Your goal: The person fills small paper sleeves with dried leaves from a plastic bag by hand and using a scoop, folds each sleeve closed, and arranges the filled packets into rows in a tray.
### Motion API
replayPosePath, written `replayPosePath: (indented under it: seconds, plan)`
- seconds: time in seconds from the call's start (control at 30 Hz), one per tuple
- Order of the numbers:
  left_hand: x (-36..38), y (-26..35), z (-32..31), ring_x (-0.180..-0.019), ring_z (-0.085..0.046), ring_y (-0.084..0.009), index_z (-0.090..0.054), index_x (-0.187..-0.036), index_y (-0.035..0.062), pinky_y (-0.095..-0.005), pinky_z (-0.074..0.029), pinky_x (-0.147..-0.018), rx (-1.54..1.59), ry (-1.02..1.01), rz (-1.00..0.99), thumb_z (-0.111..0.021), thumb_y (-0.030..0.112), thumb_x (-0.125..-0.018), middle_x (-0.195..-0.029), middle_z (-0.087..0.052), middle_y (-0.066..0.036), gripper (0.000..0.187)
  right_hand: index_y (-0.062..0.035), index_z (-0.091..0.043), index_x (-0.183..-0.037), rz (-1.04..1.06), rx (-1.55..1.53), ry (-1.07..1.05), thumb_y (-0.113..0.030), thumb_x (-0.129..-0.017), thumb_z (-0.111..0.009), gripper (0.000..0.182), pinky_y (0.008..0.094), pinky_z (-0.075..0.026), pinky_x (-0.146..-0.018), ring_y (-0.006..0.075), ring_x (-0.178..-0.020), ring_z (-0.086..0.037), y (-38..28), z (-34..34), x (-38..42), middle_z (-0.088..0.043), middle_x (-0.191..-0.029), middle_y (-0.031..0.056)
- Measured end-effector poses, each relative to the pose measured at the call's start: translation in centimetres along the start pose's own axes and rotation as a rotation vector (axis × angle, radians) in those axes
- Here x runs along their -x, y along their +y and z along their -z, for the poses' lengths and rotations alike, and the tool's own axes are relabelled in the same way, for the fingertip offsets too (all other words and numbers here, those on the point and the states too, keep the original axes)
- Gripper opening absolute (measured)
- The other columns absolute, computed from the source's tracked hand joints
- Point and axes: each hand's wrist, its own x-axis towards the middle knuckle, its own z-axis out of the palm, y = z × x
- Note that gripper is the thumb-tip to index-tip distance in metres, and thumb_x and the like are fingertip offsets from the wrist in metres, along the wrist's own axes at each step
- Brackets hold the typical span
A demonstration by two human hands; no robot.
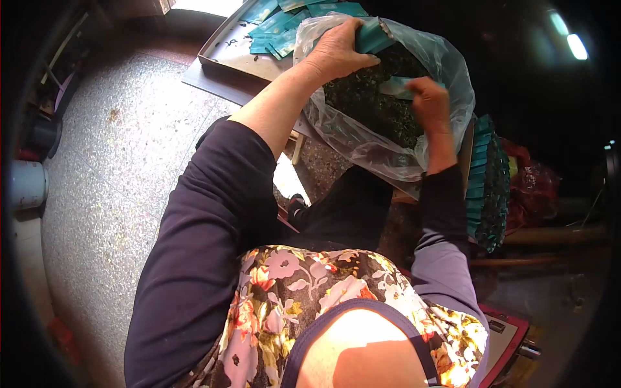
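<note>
A large clear plastic bag point(362, 155), its mouth spread wide, holds a mass of dark loose dried leaves point(362, 103). Over its far rim, my left hand point(337, 53) grips a teal packet point(375, 37) between thumb and fingers, with the packet's end facing the leaves. Inside the bag, my right hand point(431, 103) is closed, slightly blurred, on a flat pale teal piece point(397, 87) that lies against the leaves. The far end of that piece points left, toward the area below my left hand.
Several flat teal packets point(278, 31) lie in a shallow cardboard tray point(223, 59) left of the bag, among scattered dark bits. A tight row of teal packets point(480, 187) stands at the right, beside a red plastic bag point(535, 187). Speckled floor point(110, 174) stretches along the left.
</note>
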Motion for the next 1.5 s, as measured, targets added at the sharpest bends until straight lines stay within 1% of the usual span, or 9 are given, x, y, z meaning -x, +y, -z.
replayPosePath:
  seconds: [0.07, 0.17, 0.27, 0.47, 0.6, 0.9, 0.97, 1.17, 1.5]
  plan:
    - [0.0, 0.2, 0.3, -0.097, -0.061, -0.0278, -0.049, -0.121, 0.0032, -0.0361, -0.048, -0.087, 0.014, -0.012, 0.008, -0.080, 0.034, -0.067, -0.103, -0.061, -0.017, 0.069, -0.0081, -0.069, -0.079, 0.007, -0.040, 0.010, 0.000, -0.075, -0.059, 0.013, 0.0305, -0.052, -0.063, 0.0219, -0.069, -0.067, -1.3, -2.9, 0.9, -0.067, -0.077, 0.0085]
    - [0.0, 0.0, 0.2, -0.097, -0.061, -0.0283, -0.049, -0.122, 0.0022, -0.0363, -0.048, -0.087, -0.007, -0.042, 0.004, -0.080, 0.034, -0.067, -0.103, -0.061, -0.018, 0.070, -0.0042, -0.071, -0.080, -0.452, -0.570, 0.096, 0.004, -0.074, -0.056, 0.018, 0.0254, -0.050, -0.059, 0.0134, -0.061, -0.064, -2.3, -5.9, 1.9, -0.067, -0.069, 0.0072]
    - [0.1, -0.2, 0.2, -0.097, -0.061, -0.0290, -0.048, -0.122, 0.0019, -0.0367, -0.048, -0.088, -0.062, -0.054, -0.005, -0.080, 0.034, -0.067, -0.103, -0.061, -0.019, 0.071, -0.0018, -0.070, -0.080, -0.536, -0.801, 0.162, 0.006, -0.076, -0.053, 0.019, 0.0233, -0.050, -0.059, 0.0118, -0.062, -0.064, -1.8, -5.4, 2.3, -0.066, -0.069, 0.0048]
    - [0.1, -0.1, -0.3, -0.098, -0.061, -0.0311, -0.047, -0.123, 0.0015, -0.0372, -0.047, -0.089, -0.087, -0.091, -0.003, -0.080, 0.033, -0.067, -0.104, -0.060, -0.020, 0.072, 0.0005, -0.069, -0.082, -0.540, -0.734, 0.283, 0.008, -0.079, -0.052, 0.019, 0.0235, -0.053, -0.062, 0.0131, -0.065, -0.064, -0.4, -0.3, 1.6, -0.066, -0.076, 0.0058]
    - [0.3, 0.0, -0.5, -0.099, -0.060, -0.0327, -0.047, -0.122, 0.0010, -0.0381, -0.047, -0.088, -0.087, -0.124, -0.010, -0.080, 0.031, -0.066, -0.104, -0.060, -0.021, 0.072, 0.0031, -0.068, -0.085, -0.460, -0.651, 0.336, 0.012, -0.079, -0.051, 0.020, 0.0256, -0.054, -0.069, 0.0142, -0.072, -0.065, 0.1, 2.6, 0.2, -0.067, -0.080, 0.0075]
    - [0.4, 0.0, -0.9, -0.101, -0.059, -0.0356, -0.047, -0.121, 0.0004, -0.0390, -0.046, -0.088, -0.045, -0.160, -0.029, -0.081, 0.028, -0.064, -0.104, -0.060, -0.023, 0.071, -0.0006, -0.069, -0.084, -0.202, -0.536, 0.204, 0.012, -0.079, -0.051, 0.022, 0.0231, -0.051, -0.067, 0.0115, -0.075, -0.064, -1.9, 3.8, -4.3, -0.067, -0.081, 0.0037]
    - [0.5, 0.2, -0.8, -0.101, -0.059, -0.0359, -0.047, -0.121, 0.0003, -0.0390, -0.046, -0.088, -0.060, -0.162, -0.021, -0.081, 0.028, -0.064, -0.104, -0.060, -0.023, 0.072, -0.0011, -0.068, -0.082, 0.097, -0.263, 0.028, 0.013, -0.076, -0.054, 0.020, 0.0242, -0.052, -0.067, 0.0139, -0.077, -0.065, -3.1, 4.2, -5.5, -0.067, -0.082, 0.0057]
    - [0.5, 0.4, -0.7, -0.100, -0.059, -0.0352, -0.048, -0.120, -0.0004, -0.0390, -0.046, -0.088, -0.076, -0.131, 0.034, -0.082, 0.027, -0.063, -0.104, -0.060, -0.023, 0.072, -0.0025, -0.067, -0.081, 0.441, 0.027, 0.003, 0.011, -0.071, -0.059, 0.019, 0.0297, -0.054, -0.070, 0.0240, -0.077, -0.066, -6.7, 5.1, -7.7, -0.066, -0.081, 0.0102]
    - [0.4, -0.3, -0.9, -0.099, -0.059, -0.0342, -0.047, -0.119, 0.0006, -0.0394, -0.046, -0.088, -0.049, -0.066, -0.009, -0.081, 0.028, -0.065, -0.102, -0.060, -0.022, 0.070, -0.0020, -0.066, -0.081, 0.398, 0.225, 0.255, 0.012, -0.072, -0.058, 0.019, 0.0306, -0.053, -0.069, 0.0242, -0.075, -0.066, -6.2, 7.0, -4.9, -0.064, -0.082, 0.0101]
